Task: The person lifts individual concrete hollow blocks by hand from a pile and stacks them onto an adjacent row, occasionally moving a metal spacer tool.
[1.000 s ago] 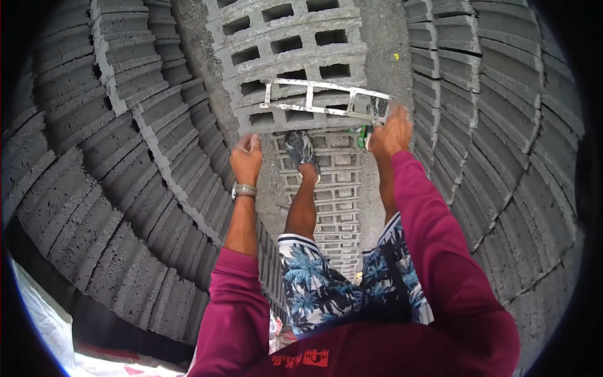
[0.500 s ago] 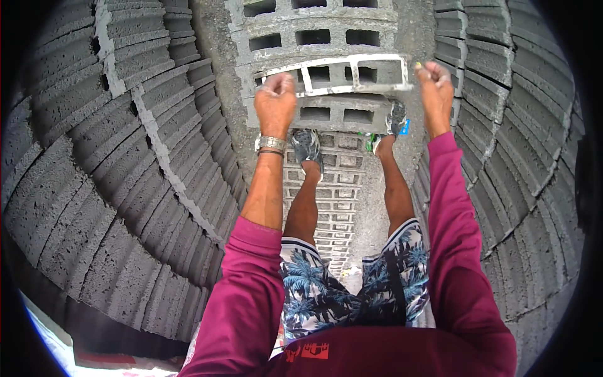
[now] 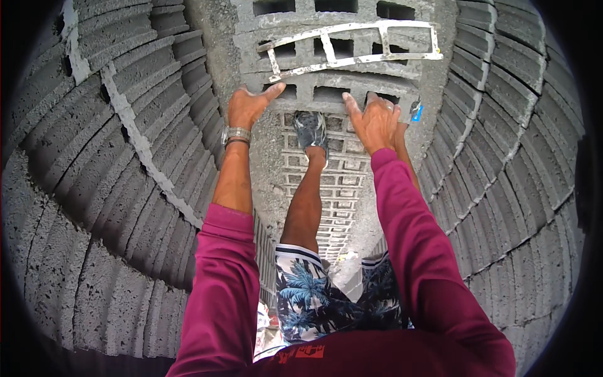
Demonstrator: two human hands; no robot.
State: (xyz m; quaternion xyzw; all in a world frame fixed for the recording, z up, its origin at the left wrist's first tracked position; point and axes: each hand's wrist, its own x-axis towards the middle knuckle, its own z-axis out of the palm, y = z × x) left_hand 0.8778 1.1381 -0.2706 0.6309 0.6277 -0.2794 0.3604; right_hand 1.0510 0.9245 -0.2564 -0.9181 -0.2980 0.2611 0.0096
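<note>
A white, worn ladder-like frame with crossbars lies across grey hollow concrete blocks, and neither hand is on it. My left hand is beside the left end of the nearest block, thumb stretched toward its hollow and fingers bent. Over the right part of that same block is my right hand, thumb apart from the fingers, whose tips reach the hollow's edge. Whether either hand presses on the block cannot be made out. Both hands look open.
Tall stacks of grey concrete blocks rise on the left and right. Below me, a line of hollow blocks runs between them. My shoe stands near the closest block. A small blue scrap lies to the right.
Both hands have let go of the white frame, which now rests on the blocks. They have come down toward the near block, the right one moving left.
</note>
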